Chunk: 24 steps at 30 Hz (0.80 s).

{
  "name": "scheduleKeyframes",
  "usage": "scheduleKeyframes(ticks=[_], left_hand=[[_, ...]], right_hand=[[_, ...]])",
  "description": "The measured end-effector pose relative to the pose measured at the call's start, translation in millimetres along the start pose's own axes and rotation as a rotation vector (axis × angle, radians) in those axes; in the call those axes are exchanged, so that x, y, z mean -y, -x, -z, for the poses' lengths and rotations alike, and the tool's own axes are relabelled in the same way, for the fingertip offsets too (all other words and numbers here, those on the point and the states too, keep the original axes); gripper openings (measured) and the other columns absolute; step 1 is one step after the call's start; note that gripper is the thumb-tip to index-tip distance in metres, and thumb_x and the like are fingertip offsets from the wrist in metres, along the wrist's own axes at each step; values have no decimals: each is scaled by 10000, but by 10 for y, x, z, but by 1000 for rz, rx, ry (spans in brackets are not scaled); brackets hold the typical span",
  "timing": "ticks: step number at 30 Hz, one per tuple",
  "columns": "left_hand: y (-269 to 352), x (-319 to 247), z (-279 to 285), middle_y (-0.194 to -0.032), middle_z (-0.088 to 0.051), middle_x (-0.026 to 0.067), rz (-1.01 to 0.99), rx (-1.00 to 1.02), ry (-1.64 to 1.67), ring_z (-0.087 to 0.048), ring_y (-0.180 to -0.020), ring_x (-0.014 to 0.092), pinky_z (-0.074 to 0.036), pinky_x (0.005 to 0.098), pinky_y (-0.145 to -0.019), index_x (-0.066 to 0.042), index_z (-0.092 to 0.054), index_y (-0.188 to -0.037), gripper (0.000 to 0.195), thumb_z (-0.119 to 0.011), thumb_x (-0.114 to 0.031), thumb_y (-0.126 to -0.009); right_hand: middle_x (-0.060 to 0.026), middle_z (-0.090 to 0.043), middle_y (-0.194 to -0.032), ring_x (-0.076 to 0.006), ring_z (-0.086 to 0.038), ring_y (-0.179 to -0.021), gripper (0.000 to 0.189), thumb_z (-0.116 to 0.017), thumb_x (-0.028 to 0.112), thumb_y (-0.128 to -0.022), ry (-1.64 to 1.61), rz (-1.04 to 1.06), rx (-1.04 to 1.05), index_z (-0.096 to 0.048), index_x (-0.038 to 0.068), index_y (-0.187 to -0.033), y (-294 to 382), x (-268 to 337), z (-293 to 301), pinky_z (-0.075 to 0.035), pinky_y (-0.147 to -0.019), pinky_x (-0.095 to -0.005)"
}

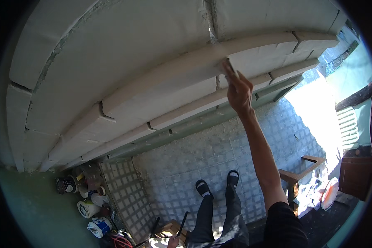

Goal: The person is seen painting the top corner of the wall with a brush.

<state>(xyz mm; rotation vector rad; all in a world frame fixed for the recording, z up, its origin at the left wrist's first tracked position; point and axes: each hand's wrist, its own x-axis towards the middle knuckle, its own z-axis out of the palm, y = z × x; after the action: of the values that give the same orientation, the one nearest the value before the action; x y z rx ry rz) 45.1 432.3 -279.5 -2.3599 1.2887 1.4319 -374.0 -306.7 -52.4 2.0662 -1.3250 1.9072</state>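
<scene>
My right hand (pixel 241 94) is raised on an outstretched arm and grips a thin, flat hand tool (pixel 232 66). The tool's end is blurred and meets the edge of a projecting ledge (pixel 161 76) on a pale stepped wall moulding. Just above it, an open vertical joint (pixel 213 21) with rough edges runs between two wall panels (pixel 136 40). Low in the picture, partly cut off, my left hand (pixel 173 241) is closed around a dark bar-like handle (pixel 183 223). Beside that hand lies a whitish surface (pixel 161 243), too cropped to identify.
Dusty patterned tiles (pixel 186 161) lie under my sandalled feet. Several paint buckets (pixel 99 227) and containers stand at the lower left, near a red hose (pixel 121 240). A cardboard box (pixel 170 228) sits by my legs. On the right are a brown stool-like frame (pixel 300 173) and a round dish (pixel 329 194).
</scene>
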Motion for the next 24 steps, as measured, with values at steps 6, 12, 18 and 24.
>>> scheduleKeyframes(ticks=[6,12,18,24], left_hand=[[-81,-289,-357,-941,-631,119,298,459,1176,-639,-808,267,-542,377,-699,-25,-558,-1099,180,-482,-160,-1008],[-84,-330,-683,-887,-608,72,40,-51,632,-614,-778,240,-530,355,-668,-44,-557,-1018,117,-465,-113,-995],[102,-554,-558,-833,-584,47,54,57,743,-589,-713,207,-518,336,-626,-47,-553,-1015,116,-467,-122,-996],[262,-789,-474,-825,-578,42,93,105,939,-582,-703,198,-518,328,-618,-46,-551,-1036,127,-473,-139,-1000]], right_hand=[[-201,-721,-1006,-221,-710,-700,502,-540,-67,-884,-119,-239,-30,-598,101,-1354,6,93,-49,-563,-659,-344],[-176,-694,-825,-166,-676,-673,493,-539,-76,-911,-51,-210,-205,-612,137,-1350,-86,-49,113,-516,-603,-291],[-180,-734,-953,-206,-733,-838,453,-578,9,-933,-128,16,-47,-586,120,-1372,-30,12,-108,-558,-705,-302],[-175,-736,-956,-172,-697,-647,502,-507,-53,-930,-33,-163,-237,-562,133,-1393,-125,-200,240,-541,-548,-317]])
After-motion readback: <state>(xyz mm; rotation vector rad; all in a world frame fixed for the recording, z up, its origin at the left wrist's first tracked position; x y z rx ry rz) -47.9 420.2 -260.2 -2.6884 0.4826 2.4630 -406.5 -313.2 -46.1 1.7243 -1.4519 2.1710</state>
